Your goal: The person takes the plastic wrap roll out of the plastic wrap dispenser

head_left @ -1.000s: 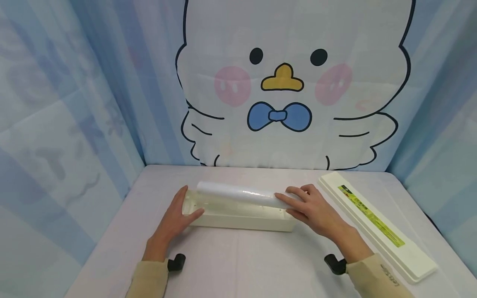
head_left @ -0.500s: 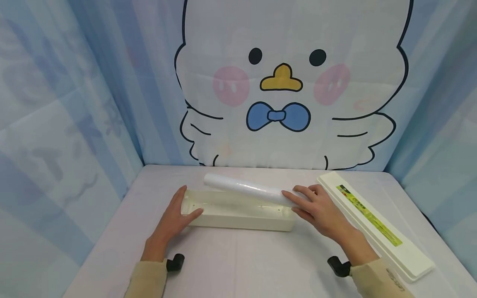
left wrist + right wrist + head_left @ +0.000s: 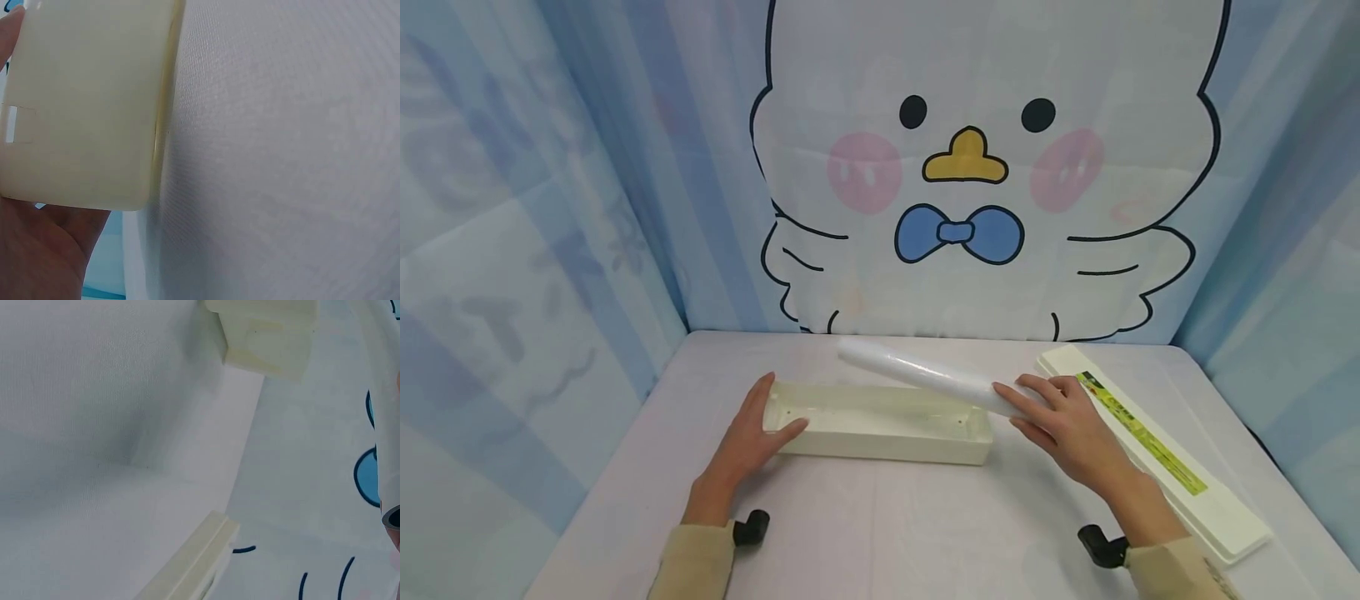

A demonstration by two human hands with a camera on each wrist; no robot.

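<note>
A roll of cling film (image 3: 925,372) slants above the box's right half, its far-left end higher than its right end. My right hand (image 3: 1071,429) grips it near the right end; the right wrist view shows the roll (image 3: 381,412) with its hollow core at the right edge. The long cream plastic box (image 3: 887,446) stands without its lid on the table. Around its left end my left hand (image 3: 737,450) holds on, thumb over the front wall. In the left wrist view the box's end wall (image 3: 87,106) fills the upper left.
The long cream lid (image 3: 1172,467) with a yellow-green label lies diagonally on the right of the white-covered table (image 3: 925,533). Behind the table hangs a curtain (image 3: 970,283) with a cartoon bird; blue curtains stand on both sides.
My right hand has lifted the cling film roll out of the box and moved it to the right, its left end rising. The left hand and box stay nearly still.
</note>
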